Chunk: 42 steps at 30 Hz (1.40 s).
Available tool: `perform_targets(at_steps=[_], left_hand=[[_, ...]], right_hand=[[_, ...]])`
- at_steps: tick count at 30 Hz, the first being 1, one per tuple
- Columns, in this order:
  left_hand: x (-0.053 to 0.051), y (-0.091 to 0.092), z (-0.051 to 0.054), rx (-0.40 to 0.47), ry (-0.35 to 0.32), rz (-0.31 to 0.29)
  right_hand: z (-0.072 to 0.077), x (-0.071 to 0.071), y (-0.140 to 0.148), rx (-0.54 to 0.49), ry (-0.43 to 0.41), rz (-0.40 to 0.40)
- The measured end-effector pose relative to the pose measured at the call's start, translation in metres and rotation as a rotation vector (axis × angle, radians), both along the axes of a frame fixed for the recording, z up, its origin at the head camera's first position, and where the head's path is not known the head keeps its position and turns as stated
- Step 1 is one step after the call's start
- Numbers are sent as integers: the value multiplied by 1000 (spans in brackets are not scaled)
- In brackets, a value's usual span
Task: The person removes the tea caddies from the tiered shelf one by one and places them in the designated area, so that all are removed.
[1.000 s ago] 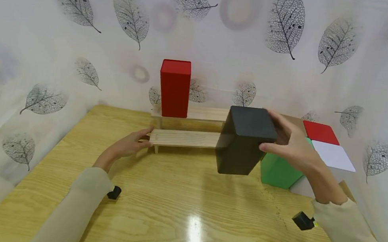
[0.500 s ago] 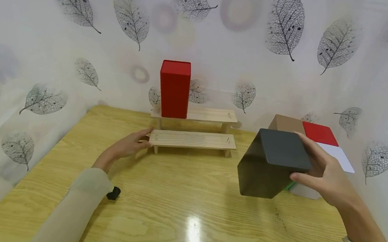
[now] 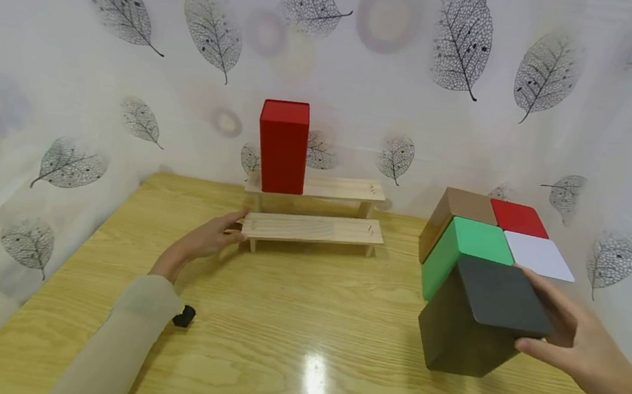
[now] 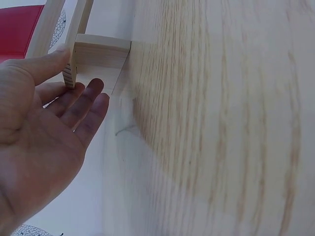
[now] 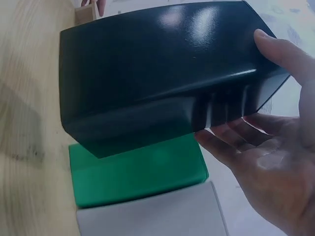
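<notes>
My right hand (image 3: 585, 348) grips a black rectangular box (image 3: 469, 344) near its top, thumb on one side and fingers on another. The box hangs tilted above the table, in front of a green box (image 3: 450, 251). In the right wrist view the black box (image 5: 147, 73) fills much of the frame. My left hand (image 3: 200, 240) holds the left end of the lower plank of a two-step wooden stand (image 3: 312, 229). The left wrist view has the thumb against the plank's edge and the fingers below. A red box (image 3: 282, 154) stands upright on the upper step's left part.
Behind the black box, a brown box (image 3: 467, 204), a second red box (image 3: 518, 218) and a white box (image 3: 540, 255) stand packed against the green one. The wood-grain table (image 3: 253, 339) meets a leaf-patterned cloth backdrop (image 3: 330, 69) at the back and sides.
My right hand has carried the black box rightward and nearer to me, from in front of the stand's right end. The left hand stays at the stand, and the upright red box is unmoved.
</notes>
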<state>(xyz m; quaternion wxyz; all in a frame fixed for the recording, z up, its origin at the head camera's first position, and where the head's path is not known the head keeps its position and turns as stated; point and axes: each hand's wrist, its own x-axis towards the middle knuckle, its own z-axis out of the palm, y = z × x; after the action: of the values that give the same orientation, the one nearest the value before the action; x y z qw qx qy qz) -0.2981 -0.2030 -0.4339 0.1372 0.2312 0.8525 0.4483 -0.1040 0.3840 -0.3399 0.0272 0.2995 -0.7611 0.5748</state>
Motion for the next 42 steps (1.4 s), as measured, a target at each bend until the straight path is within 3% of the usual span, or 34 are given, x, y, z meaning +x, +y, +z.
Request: perform_targets(at_steps=[3, 10, 12, 19, 23, 32, 38, 42], left_hand=[[-1, -1, -1, -1, 1, -4], [-1, -1, -2, 3, 13, -4], [0, 0, -2, 9, 17, -7], [0, 0, -2, 11, 14, -9], [0, 1, -1, 12, 7, -7], [1, 0, 0, 25, -7, 5], [1, 0, 0, 17, -3, 6], [1, 0, -1, 15, -3, 5]], right_hand=[[-8, 6, 10, 14, -21, -13], [-22, 16, 24, 108, -64, -167], [-26, 16, 26, 90, -66, -172], [-32, 13, 18, 179, -24, -253], [-33, 10, 13, 135, -46, -236], [-44, 8, 13, 137, -58, -288], [-44, 9, 16, 319, -41, -368], [-42, 9, 19, 386, -58, -384]])
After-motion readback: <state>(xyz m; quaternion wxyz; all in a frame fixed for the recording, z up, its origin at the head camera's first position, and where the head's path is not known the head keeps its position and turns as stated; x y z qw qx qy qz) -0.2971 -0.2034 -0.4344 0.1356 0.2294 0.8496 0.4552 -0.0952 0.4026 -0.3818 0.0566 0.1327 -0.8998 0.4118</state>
